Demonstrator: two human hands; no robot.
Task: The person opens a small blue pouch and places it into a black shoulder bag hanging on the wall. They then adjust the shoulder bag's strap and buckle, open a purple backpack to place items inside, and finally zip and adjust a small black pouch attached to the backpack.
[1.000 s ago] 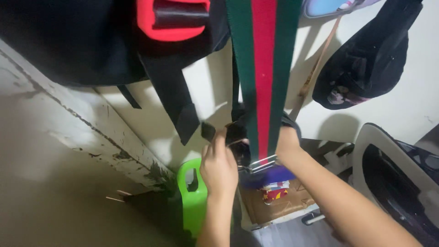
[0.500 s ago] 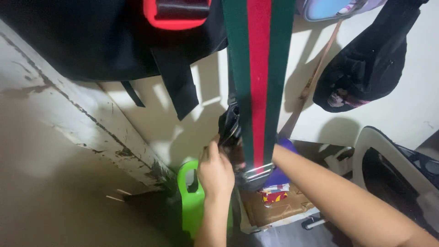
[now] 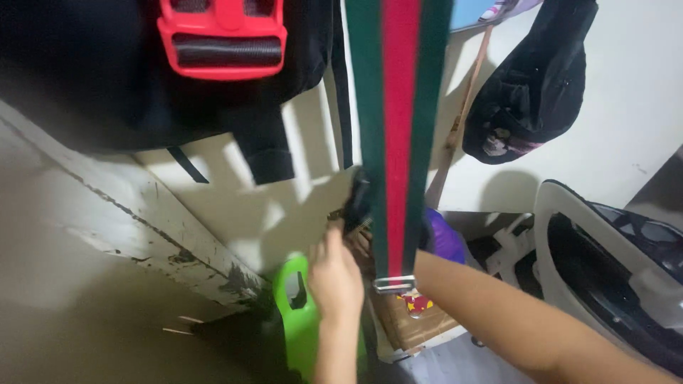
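Both forearms are bare, with no sleeves, and the left grip (image 3: 336,279) wears no glove.

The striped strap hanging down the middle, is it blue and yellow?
No, the striped strap is green with a red band down its middle.

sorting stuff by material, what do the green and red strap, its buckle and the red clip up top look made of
The green and red strap looks like matte woven fabric webbing with flat stripes. Its buckle seems metal, silvery with a bright glint. The red clip looks like smooth moulded plastic, evenly coloured with rounded edges. Motion blur leaves all three uncertain.
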